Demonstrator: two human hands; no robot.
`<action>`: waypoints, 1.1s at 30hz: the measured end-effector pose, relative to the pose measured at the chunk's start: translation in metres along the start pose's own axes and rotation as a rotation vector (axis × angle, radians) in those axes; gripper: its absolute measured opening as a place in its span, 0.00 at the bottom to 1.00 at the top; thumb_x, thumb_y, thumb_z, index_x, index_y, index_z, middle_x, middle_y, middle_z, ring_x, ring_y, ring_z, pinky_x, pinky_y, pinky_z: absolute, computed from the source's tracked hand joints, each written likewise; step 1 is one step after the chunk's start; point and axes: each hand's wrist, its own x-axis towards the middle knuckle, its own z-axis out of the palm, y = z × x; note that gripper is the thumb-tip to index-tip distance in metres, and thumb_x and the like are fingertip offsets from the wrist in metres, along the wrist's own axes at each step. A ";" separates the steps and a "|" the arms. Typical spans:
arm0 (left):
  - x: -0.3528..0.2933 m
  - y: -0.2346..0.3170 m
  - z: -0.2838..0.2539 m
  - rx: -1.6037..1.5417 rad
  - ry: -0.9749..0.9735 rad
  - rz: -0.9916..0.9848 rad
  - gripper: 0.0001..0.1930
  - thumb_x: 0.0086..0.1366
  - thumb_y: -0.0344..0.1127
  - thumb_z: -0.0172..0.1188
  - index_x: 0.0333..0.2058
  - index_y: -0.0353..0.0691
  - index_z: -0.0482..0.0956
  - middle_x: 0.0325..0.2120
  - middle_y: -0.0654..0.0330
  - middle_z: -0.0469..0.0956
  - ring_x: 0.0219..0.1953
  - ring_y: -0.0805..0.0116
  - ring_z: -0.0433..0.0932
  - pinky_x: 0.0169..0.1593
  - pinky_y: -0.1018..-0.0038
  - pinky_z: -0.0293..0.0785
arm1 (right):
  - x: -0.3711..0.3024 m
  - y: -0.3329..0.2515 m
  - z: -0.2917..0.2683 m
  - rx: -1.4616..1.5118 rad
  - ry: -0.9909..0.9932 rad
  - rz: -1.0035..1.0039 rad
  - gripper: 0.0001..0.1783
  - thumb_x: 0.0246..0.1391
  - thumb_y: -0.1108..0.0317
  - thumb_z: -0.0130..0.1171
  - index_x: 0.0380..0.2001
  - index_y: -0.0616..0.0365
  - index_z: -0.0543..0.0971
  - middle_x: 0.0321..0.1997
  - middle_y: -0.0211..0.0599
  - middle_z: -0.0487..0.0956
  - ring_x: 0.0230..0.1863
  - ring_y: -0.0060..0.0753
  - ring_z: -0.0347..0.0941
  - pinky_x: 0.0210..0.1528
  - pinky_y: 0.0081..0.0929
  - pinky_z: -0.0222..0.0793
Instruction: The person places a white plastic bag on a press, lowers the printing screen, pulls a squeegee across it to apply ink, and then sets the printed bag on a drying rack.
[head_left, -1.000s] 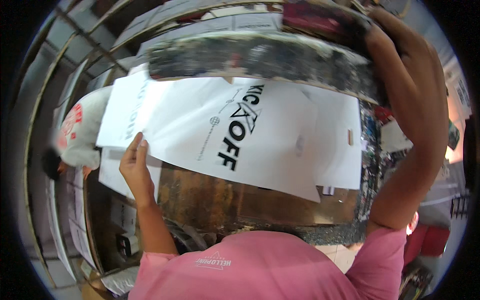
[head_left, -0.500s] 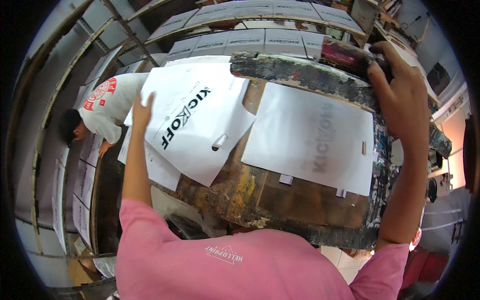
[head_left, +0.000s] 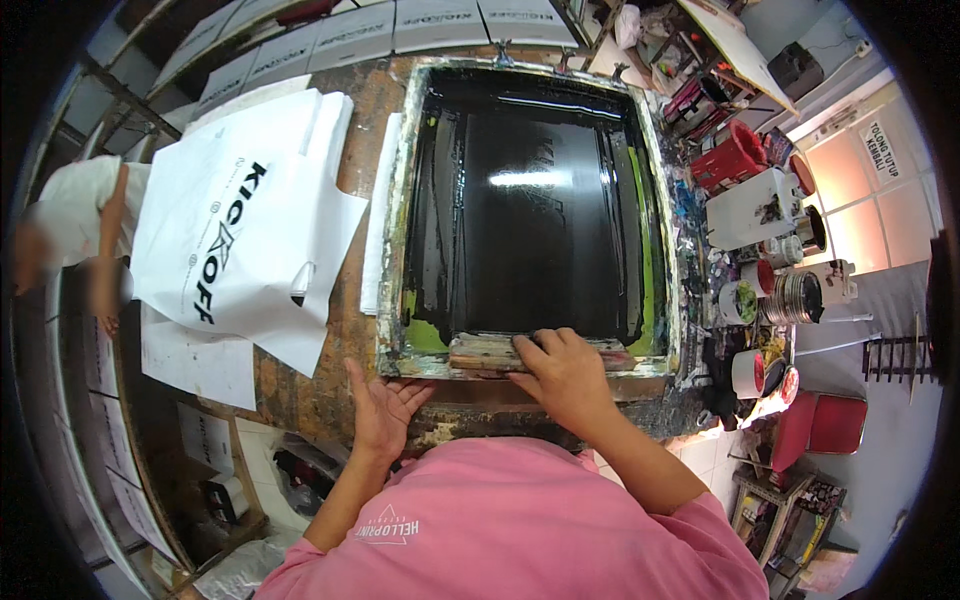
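A screen-printing frame (head_left: 397, 250) lies flat on the table in front of me, its mesh (head_left: 500, 255) coated with dark, glossy ink. My right hand (head_left: 572, 385) is closed on the wooden handle of a squeegee (head_left: 485, 350) at the frame's near end. By the near left corner of the frame is my left hand (head_left: 380, 410), open with fingers spread; whether its fingertips touch the frame I cannot tell. Left of the frame lies a stack of white plastic bags (head_left: 240, 220) with black print and die-cut handles. A white sheet edge (head_left: 378, 215) shows beside the frame, mostly hidden under it.
On the left a person in a white shirt (head_left: 80, 205) bends beside the racks. Racks of printed white bags (head_left: 350, 40) stand at the back. Ink tubs and cans (head_left: 795, 295) crowd the table's right side. A red chair (head_left: 835, 425) stands at right.
The screen frame is now down over the white bag that lay exposed. My left hand has left the printed bags and come near the frame; my right hand has come down to the squeegee.
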 end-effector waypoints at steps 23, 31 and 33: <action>0.024 -0.041 -0.075 -0.424 -0.548 0.210 0.48 0.61 0.82 0.36 0.50 0.41 0.82 0.52 0.49 0.81 0.59 0.48 0.76 0.65 0.41 0.66 | 0.323 0.201 -0.010 -0.319 0.272 -0.170 0.21 0.63 0.44 0.55 0.44 0.49 0.80 0.39 0.42 0.83 0.44 0.50 0.80 0.43 0.46 0.76; 0.022 -0.032 -0.071 -0.259 -0.614 0.184 0.48 0.62 0.82 0.35 0.55 0.47 0.81 0.59 0.49 0.77 0.64 0.45 0.71 0.71 0.40 0.54 | 0.167 0.100 -0.005 -0.247 0.154 -0.085 0.16 0.58 0.51 0.63 0.38 0.50 0.74 0.36 0.37 0.78 0.41 0.47 0.78 0.37 0.47 0.75; 0.022 -0.027 -0.066 -0.240 -0.657 0.169 0.49 0.60 0.83 0.35 0.57 0.48 0.80 0.60 0.48 0.76 0.64 0.43 0.70 0.72 0.40 0.52 | 0.109 0.070 -0.009 -0.251 0.141 -0.063 0.18 0.56 0.52 0.64 0.39 0.53 0.73 0.36 0.38 0.78 0.39 0.45 0.78 0.35 0.45 0.76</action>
